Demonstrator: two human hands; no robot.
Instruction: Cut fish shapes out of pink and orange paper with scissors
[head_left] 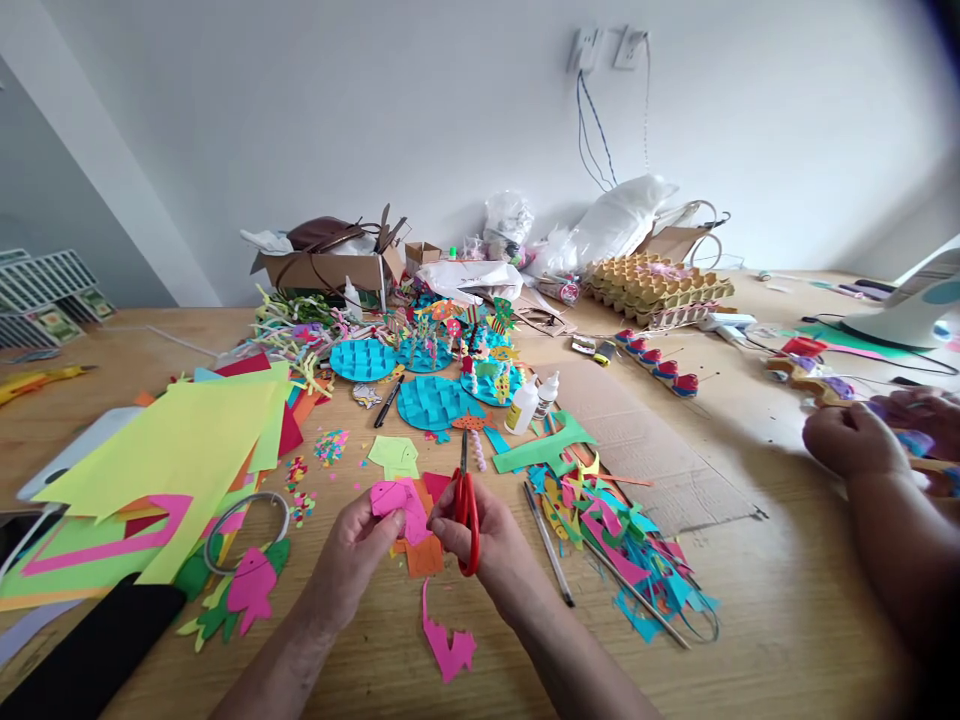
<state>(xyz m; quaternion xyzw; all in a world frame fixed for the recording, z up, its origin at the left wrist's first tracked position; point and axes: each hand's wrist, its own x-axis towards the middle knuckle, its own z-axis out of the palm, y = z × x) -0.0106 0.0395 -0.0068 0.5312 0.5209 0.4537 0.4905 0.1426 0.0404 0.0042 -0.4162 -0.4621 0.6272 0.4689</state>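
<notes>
My left hand [358,545] pinches a pink paper fish [391,495] that has a drawn face line. In my right hand [480,525] are red-handled scissors [469,520], their blades pointing away from me. Orange paper [424,555] lies on the table under the pink piece, and a yellow-green paper piece [394,455] lies just beyond. Nearer to me is a pink paper offcut [448,645]. Off to the left, a metal ring [246,530] lies by cut paper fish, among them a pink fish [251,585].
Yellow paper sheets [172,440] are stacked at left. Colourful scraps [637,550] and a pen [547,545] lie at right, by glue bottles [521,405] and cardboard [630,430]. Blue discs [439,402] stand behind. Another person's hands [855,440] work at far right near egg trays [656,290].
</notes>
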